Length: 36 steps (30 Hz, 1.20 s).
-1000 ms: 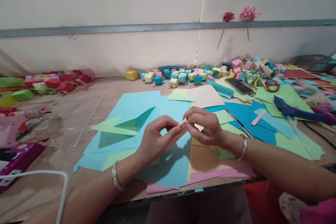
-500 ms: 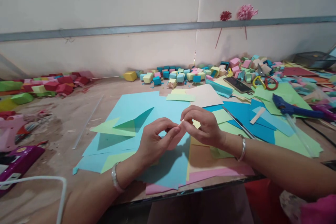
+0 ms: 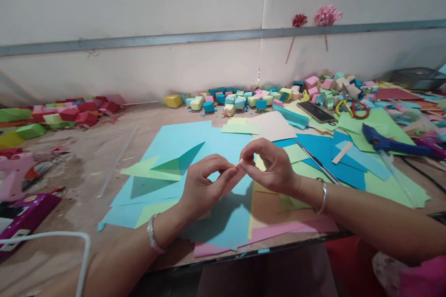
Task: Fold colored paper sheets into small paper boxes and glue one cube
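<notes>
A small piece of pale pink paper (image 3: 234, 182) is held up between my two hands, above a light blue sheet (image 3: 223, 222). My left hand (image 3: 208, 181) pinches its upper edge between thumb and forefinger. At the same edge, the fingertips of my right hand (image 3: 266, 164) are pinched together on the paper. Part of the piece is hidden behind my left thumb and fingers. Folded light green paper (image 3: 151, 170) stands on the blue sheets to the left of my hands. Right of my right hand lies a thin metal tool (image 3: 317, 161), on darker blue paper (image 3: 348, 174).
Small paper boxes (image 3: 240, 102) line the wall, with red and green ones (image 3: 80, 113) at left. A phone (image 3: 315, 112), scissors (image 3: 351, 109) and a blue glue gun (image 3: 390, 141) lie at right. A pink glue gun (image 3: 16, 174) and purple device (image 3: 28, 220) sit at left.
Both hands stay pinched on the pale pink paper. The fingers have shifted slightly along its upper edge, and less of the piece shows below them.
</notes>
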Tool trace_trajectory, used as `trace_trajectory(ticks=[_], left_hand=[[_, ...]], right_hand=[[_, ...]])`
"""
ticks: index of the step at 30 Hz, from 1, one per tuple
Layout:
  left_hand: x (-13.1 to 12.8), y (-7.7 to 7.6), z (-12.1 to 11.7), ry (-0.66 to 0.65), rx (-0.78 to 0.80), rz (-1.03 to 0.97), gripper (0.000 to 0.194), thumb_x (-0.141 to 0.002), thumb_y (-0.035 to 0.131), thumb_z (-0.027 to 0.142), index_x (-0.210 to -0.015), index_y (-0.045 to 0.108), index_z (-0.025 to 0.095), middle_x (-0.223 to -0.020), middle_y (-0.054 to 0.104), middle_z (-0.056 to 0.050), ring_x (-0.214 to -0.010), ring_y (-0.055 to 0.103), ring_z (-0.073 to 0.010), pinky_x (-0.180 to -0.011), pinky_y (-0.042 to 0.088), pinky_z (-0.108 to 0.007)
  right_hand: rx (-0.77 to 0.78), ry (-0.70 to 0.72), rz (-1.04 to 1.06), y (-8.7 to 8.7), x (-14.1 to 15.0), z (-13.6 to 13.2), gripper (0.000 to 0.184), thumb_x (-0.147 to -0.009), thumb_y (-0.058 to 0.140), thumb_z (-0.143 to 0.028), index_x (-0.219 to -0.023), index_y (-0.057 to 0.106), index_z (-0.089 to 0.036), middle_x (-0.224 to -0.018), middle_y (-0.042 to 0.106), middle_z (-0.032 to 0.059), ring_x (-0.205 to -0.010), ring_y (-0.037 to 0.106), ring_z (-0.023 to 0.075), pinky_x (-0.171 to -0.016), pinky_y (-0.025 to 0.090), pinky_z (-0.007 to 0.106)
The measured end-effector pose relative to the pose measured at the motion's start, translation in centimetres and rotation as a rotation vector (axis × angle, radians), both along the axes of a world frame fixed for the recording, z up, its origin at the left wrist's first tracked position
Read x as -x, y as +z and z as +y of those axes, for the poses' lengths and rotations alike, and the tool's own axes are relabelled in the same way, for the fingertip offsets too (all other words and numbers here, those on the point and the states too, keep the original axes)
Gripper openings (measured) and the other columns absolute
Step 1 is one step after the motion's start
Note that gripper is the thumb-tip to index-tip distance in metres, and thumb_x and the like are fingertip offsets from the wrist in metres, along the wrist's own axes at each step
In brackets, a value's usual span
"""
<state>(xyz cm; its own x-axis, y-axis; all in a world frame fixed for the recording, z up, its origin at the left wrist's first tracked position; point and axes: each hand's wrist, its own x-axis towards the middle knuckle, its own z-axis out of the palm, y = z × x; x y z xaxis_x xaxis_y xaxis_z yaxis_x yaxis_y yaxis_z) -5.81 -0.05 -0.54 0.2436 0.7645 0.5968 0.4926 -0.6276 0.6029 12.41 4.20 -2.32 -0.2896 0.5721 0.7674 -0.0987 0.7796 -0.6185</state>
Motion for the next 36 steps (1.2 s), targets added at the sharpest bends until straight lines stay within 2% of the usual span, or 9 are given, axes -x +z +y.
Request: trace_trajectory(ticks=[4, 10, 14, 16, 22, 25, 30, 33, 36], left_hand=[[0.0, -0.1, 0.1, -0.029, 0.014, 0.002, 0.015, -0.086, 0.065, 0.021, -0.071, 0.066, 0.019, -0.069, 0.067, 0.000, -0.066, 0.060, -0.0121, -0.063, 0.046, -0.026], [-0.1, -0.1, 0.2, -0.060, 0.037, 0.001, 0.015, -0.087, 0.063, 0.021, -0.072, 0.065, 0.019, -0.070, 0.066, -0.001, -0.067, 0.060, -0.0127, -0.064, 0.046, -0.027], [0.1, -0.1, 0.4, -0.019, -0.007, 0.008, 0.015, -0.087, 0.063, 0.022, -0.072, 0.065, 0.019, -0.069, 0.065, -0.001, -0.065, 0.057, -0.0125, -0.062, 0.044, -0.026], [0.1, -0.2, 0.4, -0.021, 0.017, 0.013, 0.016, -0.087, 0.062, 0.023, -0.072, 0.065, 0.019, -0.069, 0.065, -0.001, -0.065, 0.057, -0.0123, -0.062, 0.044, -0.026], [0.1, -0.3, 0.5, 0.070, 0.167, -0.072, 0.019, -0.089, 0.060, 0.027, -0.073, 0.065, 0.018, -0.070, 0.064, 0.000, -0.066, 0.057, -0.0127, -0.064, 0.043, -0.026], [0.1, -0.4, 0.6, 0.111, 0.188, -0.122, 0.019, -0.088, 0.060, 0.028, -0.073, 0.065, 0.017, -0.070, 0.063, 0.000, -0.067, 0.056, -0.0129, -0.065, 0.043, -0.026], [0.1, -0.4, 0.7, 0.017, 0.273, -0.148, 0.015, -0.086, 0.060, 0.027, -0.076, 0.065, 0.016, -0.074, 0.064, -0.002, -0.068, 0.056, -0.0132, -0.064, 0.045, -0.026], [-0.1, -0.3, 0.5, -0.019, 0.304, -0.182, 0.016, -0.085, 0.063, 0.030, -0.080, 0.068, 0.016, -0.079, 0.066, -0.004, -0.070, 0.057, -0.0135, -0.065, 0.045, -0.026], [-0.3, -0.1, 0.3, -0.013, 0.329, -0.230, 0.019, -0.086, 0.063, 0.030, -0.073, 0.067, 0.016, -0.072, 0.064, -0.002, -0.067, 0.055, -0.0119, -0.063, 0.043, -0.024]], right_hand=[[0.011, 0.047, 0.018, 0.4, 0.1, -0.2, 0.026, -0.078, 0.059, -0.007, -0.101, 0.058, -0.020, -0.075, 0.057, -0.0019, -0.065, 0.054, 0.0103, -0.059, 0.048, 0.026], [0.064, 0.068, -0.062, 1.1, -0.1, -0.2, 0.023, -0.079, 0.057, -0.009, -0.099, 0.061, -0.019, -0.074, 0.059, -0.0021, -0.062, 0.054, 0.0094, -0.061, 0.047, 0.026], [0.035, 0.004, -0.194, 1.3, -0.3, 0.2, 0.003, -0.082, 0.067, -0.018, -0.084, 0.065, -0.017, -0.071, 0.061, -0.0007, -0.064, 0.053, 0.0099, -0.060, 0.044, 0.025], [0.033, -0.034, -0.224, 1.3, -0.4, 0.3, 0.010, -0.081, 0.069, -0.020, -0.073, 0.065, -0.017, -0.067, 0.061, -0.0009, -0.061, 0.052, 0.0093, -0.058, 0.042, 0.024], [0.265, -0.051, -0.238, 1.5, -0.5, 0.6, 0.020, -0.071, 0.080, -0.032, -0.081, 0.069, -0.018, -0.078, 0.067, 0.0013, -0.066, 0.053, 0.0106, -0.059, 0.042, 0.024], [0.420, -0.026, -0.253, 1.2, -0.4, 0.8, 0.020, -0.075, 0.075, -0.035, -0.075, 0.066, -0.016, -0.070, 0.062, -0.0004, -0.061, 0.047, 0.0096, -0.057, 0.038, 0.024], [0.615, 0.025, -0.244, 0.7, -0.1, 0.4, 0.030, -0.078, 0.070, -0.042, -0.065, 0.061, -0.016, -0.059, 0.052, -0.0029, -0.058, 0.041, 0.0091, -0.056, 0.033, 0.026], [0.651, 0.038, -0.272, 0.7, 0.0, 0.0, 0.034, -0.074, 0.073, -0.045, -0.063, 0.061, -0.015, -0.057, 0.050, -0.0031, -0.057, 0.039, 0.0090, -0.055, 0.031, 0.026], [0.662, 0.048, -0.295, 0.9, 0.1, -0.2, 0.036, -0.071, 0.075, -0.046, -0.061, 0.061, -0.015, -0.055, 0.049, -0.0034, -0.056, 0.038, 0.0086, -0.054, 0.029, 0.025]])
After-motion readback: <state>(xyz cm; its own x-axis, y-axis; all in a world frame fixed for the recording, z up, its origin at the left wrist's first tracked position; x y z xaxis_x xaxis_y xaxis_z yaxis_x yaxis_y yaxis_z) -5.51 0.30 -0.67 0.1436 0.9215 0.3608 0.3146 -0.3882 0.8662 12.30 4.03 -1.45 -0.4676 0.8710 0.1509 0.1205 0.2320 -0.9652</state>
